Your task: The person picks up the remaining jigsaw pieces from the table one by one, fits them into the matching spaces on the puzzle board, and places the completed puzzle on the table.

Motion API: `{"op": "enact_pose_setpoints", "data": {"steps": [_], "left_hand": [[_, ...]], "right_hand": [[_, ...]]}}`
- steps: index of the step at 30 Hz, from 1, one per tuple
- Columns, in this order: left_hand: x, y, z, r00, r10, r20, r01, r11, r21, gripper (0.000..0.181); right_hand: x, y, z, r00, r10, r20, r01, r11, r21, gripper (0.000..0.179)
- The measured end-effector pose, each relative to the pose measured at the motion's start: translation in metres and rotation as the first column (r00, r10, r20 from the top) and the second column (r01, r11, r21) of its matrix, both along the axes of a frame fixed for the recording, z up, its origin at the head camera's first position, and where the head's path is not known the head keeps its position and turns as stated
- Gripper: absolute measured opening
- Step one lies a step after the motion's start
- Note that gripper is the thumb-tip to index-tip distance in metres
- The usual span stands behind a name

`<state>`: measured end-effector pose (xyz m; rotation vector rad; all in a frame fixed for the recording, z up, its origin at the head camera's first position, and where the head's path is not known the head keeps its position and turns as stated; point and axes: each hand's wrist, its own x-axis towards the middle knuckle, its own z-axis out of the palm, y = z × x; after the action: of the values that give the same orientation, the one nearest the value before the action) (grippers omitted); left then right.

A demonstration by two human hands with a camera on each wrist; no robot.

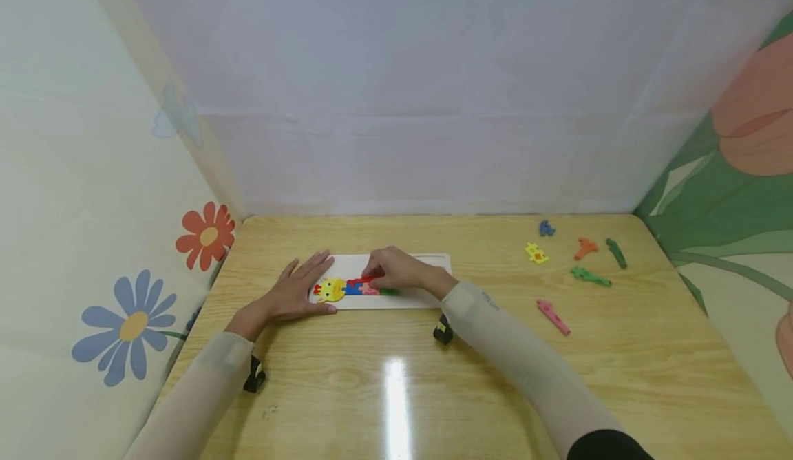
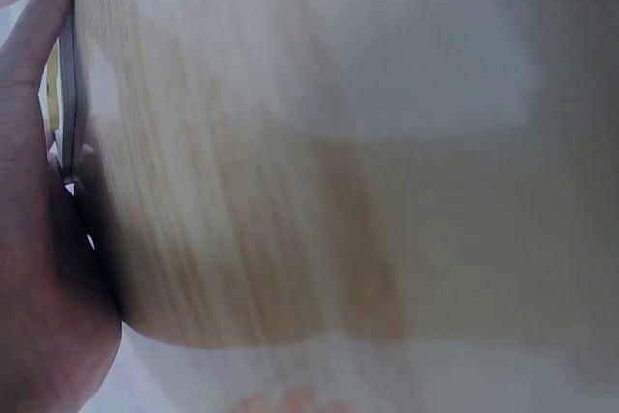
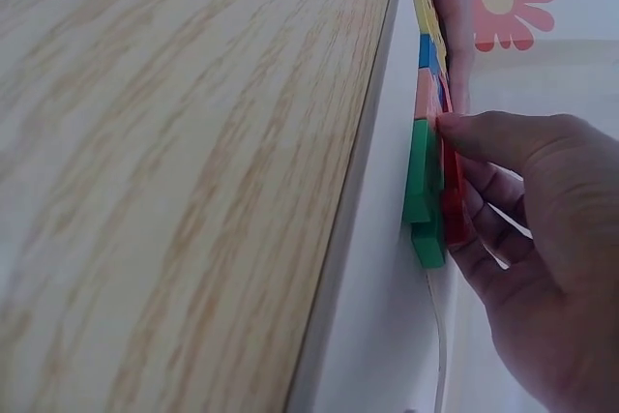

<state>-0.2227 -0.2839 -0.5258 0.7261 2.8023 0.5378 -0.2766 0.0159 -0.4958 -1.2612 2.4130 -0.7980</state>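
Observation:
A white puzzle board (image 1: 347,265) lies lengthwise on the table. My left hand (image 1: 297,293) rests on its left end, fingers spread over the edge, thumb along the near side. Beside that thumb sits a yellow giraffe-head piece (image 1: 331,290), followed to the right by blue, pink and green (image 3: 421,171) pieces joined in a row. My right hand (image 1: 399,269) pinches a red puzzle piece (image 3: 453,215) between thumb and fingers, against the far side of this row. The right hand partly covers the red piece in the head view; whether it lies flat in place I cannot tell.
Loose puzzle pieces lie scattered on the right of the wooden table (image 1: 334,391): blue (image 1: 546,228), yellow (image 1: 536,253), orange (image 1: 585,248), dark green (image 1: 616,253), lighter green (image 1: 590,277) and pink (image 1: 553,317). A pale curtain (image 1: 421,102) hangs behind the table's far edge.

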Motion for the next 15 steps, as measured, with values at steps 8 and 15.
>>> {"op": "enact_pose_setpoints", "data": {"steps": [8,15], "left_hand": [[-0.0006,0.0006,0.0009,1.000,0.000,0.007,0.000,1.000,-0.005,0.117],[-0.0017,-0.0006,-0.0001,1.000,-0.001,0.002,0.001,1.000,-0.017,0.117]], "right_hand": [[0.0005,0.0014,-0.0011,1.000,0.006,-0.027,-0.006,1.000,-0.002,0.025],[0.0033,0.0027,-0.0012,0.999,0.001,-0.035,-0.002,1.000,-0.006,0.026]]}}
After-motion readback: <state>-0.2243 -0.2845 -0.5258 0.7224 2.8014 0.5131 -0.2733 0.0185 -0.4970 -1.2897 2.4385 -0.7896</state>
